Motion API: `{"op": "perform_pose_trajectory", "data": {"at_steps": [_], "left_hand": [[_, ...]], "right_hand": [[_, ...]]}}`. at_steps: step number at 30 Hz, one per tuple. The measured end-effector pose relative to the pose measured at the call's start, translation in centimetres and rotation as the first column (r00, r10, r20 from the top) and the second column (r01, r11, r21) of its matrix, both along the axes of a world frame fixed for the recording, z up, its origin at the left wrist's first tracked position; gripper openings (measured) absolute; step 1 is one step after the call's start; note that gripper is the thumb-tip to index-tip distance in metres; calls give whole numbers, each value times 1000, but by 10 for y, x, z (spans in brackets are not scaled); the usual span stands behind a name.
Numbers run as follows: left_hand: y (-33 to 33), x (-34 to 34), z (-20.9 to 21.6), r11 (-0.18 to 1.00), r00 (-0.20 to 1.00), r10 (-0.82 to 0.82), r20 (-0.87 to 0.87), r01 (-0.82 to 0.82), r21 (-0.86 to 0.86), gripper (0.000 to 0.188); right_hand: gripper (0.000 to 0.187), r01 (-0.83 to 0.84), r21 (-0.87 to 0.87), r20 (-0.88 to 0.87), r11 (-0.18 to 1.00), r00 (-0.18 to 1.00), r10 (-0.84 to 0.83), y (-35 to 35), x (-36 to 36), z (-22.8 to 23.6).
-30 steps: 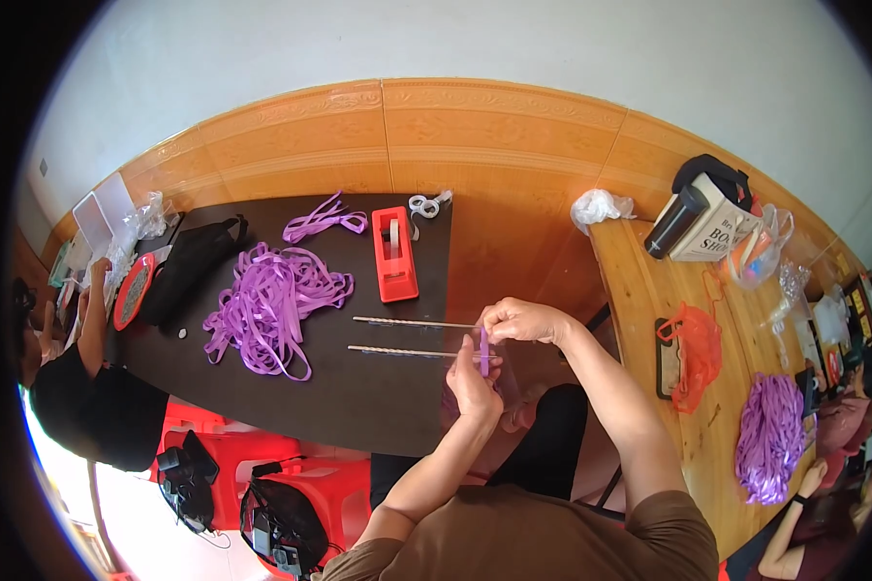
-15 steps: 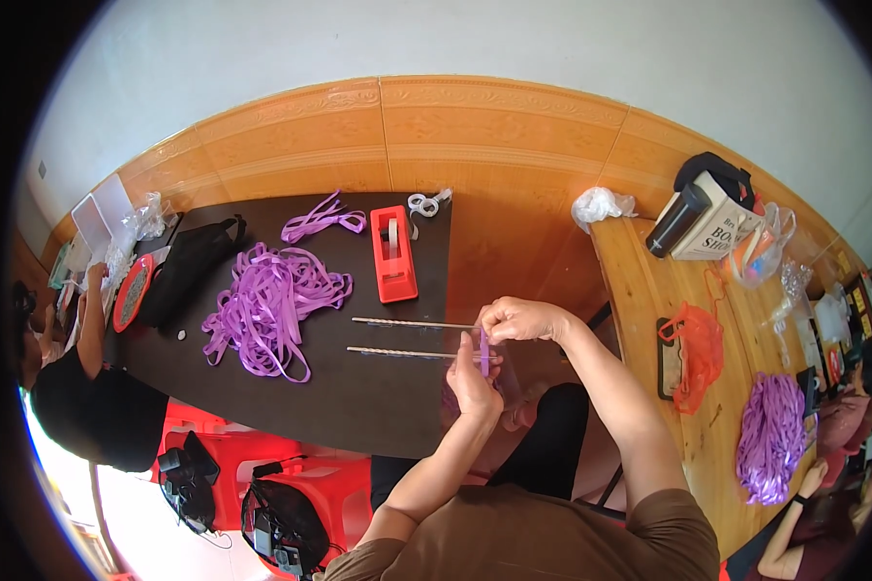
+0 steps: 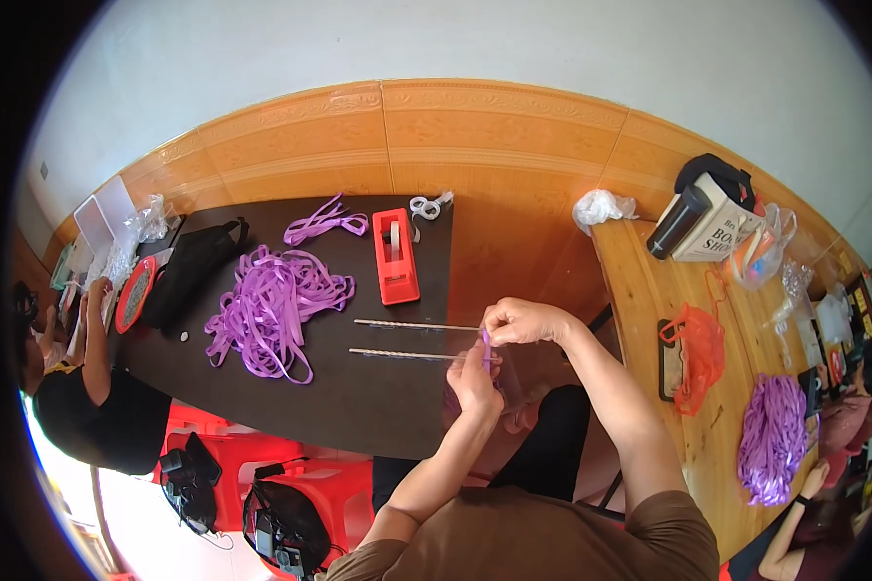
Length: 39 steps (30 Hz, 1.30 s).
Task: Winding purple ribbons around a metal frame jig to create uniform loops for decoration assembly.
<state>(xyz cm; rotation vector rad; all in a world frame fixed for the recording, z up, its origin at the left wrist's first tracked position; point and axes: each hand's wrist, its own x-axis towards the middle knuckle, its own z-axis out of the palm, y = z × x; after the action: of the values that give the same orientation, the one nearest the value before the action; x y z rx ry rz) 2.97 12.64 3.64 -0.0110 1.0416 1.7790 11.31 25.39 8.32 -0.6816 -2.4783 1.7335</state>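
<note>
Two thin, parallel metal rods (image 3: pixel 397 354) jut out past the right edge of the dark table (image 3: pixel 358 412). At their outer ends my left hand (image 3: pixel 475 385) has its fingers closed on a narrow purple ribbon (image 3: pixel 487 339), beside the nearer rod. My right hand (image 3: pixel 525 321) pinches the same ribbon just above, by the end of the farther rod. Fingers hide much of the ribbon, so how it passes around the rods is hard to see. On the table lies a big tangled heap of purple ribbon (image 3: pixel 276 305), with a smaller looped bundle (image 3: pixel 325 223) behind it.
A red tape dispenser (image 3: pixel 395 257), a clear tape roll (image 3: pixel 424 206) and a black bag (image 3: pixel 196 276) rest on the dark table. To the right, a wooden table (image 3: pixel 639 290) holds an orange-red plastic bag (image 3: pixel 696 358) and more purple ribbon (image 3: pixel 772 436). A person (image 3: pixel 92 407) sits at left.
My hands have drawn closer together, and less of the ribbon shows between them. The left fingers have moved up along it. The rods and heap stay where they were.
</note>
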Motion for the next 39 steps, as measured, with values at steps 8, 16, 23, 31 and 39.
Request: {"op": "perform_pose_trajectory", "data": {"at_steps": [8, 16, 23, 31, 39], "left_hand": [[1, -3, -1, 999, 1000, 3, 0, -3, -36, 12], [1, -2, -1, 999, 1000, -11, 10, 11, -35, 13], [0, -3, 0, 999, 1000, -24, 16, 25, -34, 12], [1, -4, -7, 998, 999, -48, -16, 48, -30, 14], [-2, -2, 1, 999, 999, -29, 26, 30, -22, 15]], "right_hand": [[35, 263, -16, 113, 965, 959, -259, -14, -1, 16], [36, 509, -212, -13, 834, 852, -523, -26, 19, -11], [26, 486, -455, -141, 746, 788, -599, -50, 28, -16], [7, 462, -375, -228, 804, 795, -563, -47, 31, -34], [7, 245, -643, -267, 726, 817, -512, -43, 26, -66]]}}
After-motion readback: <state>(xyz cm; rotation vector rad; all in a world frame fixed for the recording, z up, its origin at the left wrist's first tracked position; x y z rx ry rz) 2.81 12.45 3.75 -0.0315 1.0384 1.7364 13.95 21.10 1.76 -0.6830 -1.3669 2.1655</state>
